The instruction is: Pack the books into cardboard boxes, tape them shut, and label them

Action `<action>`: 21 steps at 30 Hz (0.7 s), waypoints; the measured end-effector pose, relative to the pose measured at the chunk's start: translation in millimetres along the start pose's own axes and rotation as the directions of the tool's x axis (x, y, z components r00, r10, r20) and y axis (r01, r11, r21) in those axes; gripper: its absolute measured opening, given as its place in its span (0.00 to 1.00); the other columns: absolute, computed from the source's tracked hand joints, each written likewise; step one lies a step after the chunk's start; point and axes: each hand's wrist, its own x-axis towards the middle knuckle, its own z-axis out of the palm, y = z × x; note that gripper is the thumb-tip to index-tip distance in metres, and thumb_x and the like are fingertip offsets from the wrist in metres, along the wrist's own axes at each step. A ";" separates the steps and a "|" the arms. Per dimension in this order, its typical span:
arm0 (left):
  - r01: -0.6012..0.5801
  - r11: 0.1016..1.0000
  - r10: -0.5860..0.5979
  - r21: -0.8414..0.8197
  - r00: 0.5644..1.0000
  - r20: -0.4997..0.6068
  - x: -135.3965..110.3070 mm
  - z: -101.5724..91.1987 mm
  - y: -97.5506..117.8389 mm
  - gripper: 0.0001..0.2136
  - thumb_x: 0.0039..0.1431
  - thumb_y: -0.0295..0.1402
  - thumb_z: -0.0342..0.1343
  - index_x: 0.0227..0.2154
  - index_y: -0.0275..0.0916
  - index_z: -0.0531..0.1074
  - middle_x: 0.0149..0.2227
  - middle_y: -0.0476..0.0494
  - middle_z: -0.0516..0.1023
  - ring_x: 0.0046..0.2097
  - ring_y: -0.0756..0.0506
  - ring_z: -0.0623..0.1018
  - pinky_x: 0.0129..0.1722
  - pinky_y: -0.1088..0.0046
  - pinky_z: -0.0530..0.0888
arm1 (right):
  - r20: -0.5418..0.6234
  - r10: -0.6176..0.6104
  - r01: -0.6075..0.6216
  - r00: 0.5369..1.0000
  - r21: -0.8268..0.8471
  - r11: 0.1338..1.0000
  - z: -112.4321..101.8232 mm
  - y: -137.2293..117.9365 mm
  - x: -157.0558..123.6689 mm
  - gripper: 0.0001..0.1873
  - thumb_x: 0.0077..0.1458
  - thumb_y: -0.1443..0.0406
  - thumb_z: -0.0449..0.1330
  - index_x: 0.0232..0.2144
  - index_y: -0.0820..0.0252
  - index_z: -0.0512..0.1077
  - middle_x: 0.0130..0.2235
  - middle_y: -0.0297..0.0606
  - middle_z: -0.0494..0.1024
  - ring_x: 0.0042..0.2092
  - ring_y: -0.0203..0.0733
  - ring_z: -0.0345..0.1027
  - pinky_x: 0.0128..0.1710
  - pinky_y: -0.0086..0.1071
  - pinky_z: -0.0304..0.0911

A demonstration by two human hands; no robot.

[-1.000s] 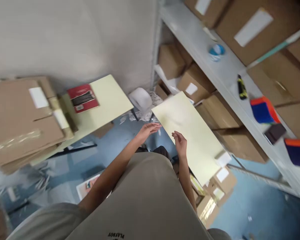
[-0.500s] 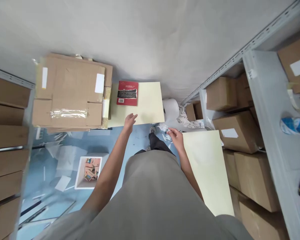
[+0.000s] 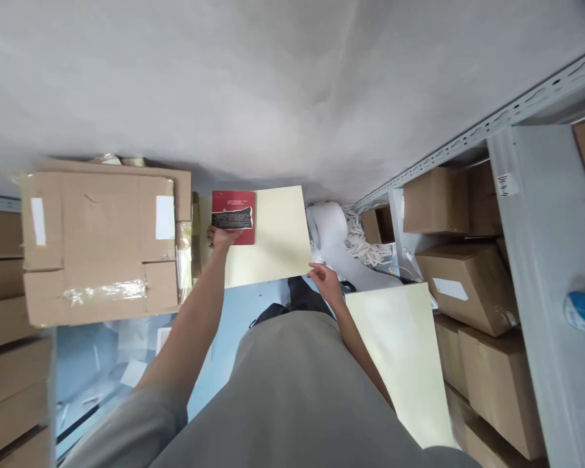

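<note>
A red book (image 3: 246, 236) with a black torn-edge panel lies on a cream tabletop (image 3: 280, 227) against the wall. My left hand (image 3: 219, 238) is at its lower left corner, the thumb across the cover and the fingers curled at the left edge. Close to the right front corner of that tabletop is my right hand (image 3: 324, 278), its thumb and fingertips pinched together. Whatever may be between those fingertips is too small to make out. A second cream board (image 3: 404, 351) extends beneath my right forearm.
Flattened cardboard boxes (image 3: 112, 221) are stacked left of the book. A white roll (image 3: 325, 224) and shredded paper (image 3: 365, 234) sit right of the tabletop. Metal shelving (image 3: 541, 260) holding cardboard boxes (image 3: 468, 286) lines the right side; more boxes (image 3: 10, 331) stand at far left.
My left hand has moved left and forward from the front edge onto the book. My right hand has shifted left to the tabletop's corner. The view has tilted upward, hiding most of the white bin.
</note>
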 end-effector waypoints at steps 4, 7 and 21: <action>0.055 0.992 -0.061 0.111 0.997 0.047 2.5 9.7 -0.6 0.59 0.52 0.52 0.74 0.74 0.30 0.43 0.74 0.13 0.50 0.76 0.22 0.56 0.71 0.38 0.61 | -0.056 0.088 -0.088 0.995 -0.006 0.996 -6.4 13.0 19.7 0.18 0.55 0.56 0.63 0.45 0.56 0.80 0.35 0.39 0.86 0.41 0.48 0.83 0.50 0.42 0.76; 0.051 0.988 -0.063 0.148 0.995 0.081 11.8 8.7 0.1 0.62 0.48 0.56 0.75 0.74 0.34 0.44 0.75 0.14 0.48 0.76 0.22 0.55 0.70 0.37 0.62 | -0.055 0.105 -0.106 0.993 -0.027 0.994 0.4 19.9 39.8 0.15 0.54 0.58 0.63 0.43 0.57 0.80 0.33 0.39 0.85 0.39 0.47 0.83 0.48 0.42 0.76; -0.080 0.983 0.064 0.166 0.993 0.100 -113.2 45.1 -52.6 0.52 0.56 0.46 0.72 0.74 0.36 0.45 0.72 0.17 0.55 0.73 0.23 0.60 0.68 0.40 0.63 | -0.037 0.287 -0.286 0.957 -0.274 0.918 90.1 67.0 50.4 0.07 0.46 0.67 0.70 0.26 0.53 0.74 0.33 0.38 0.85 0.47 0.53 0.81 0.59 0.48 0.70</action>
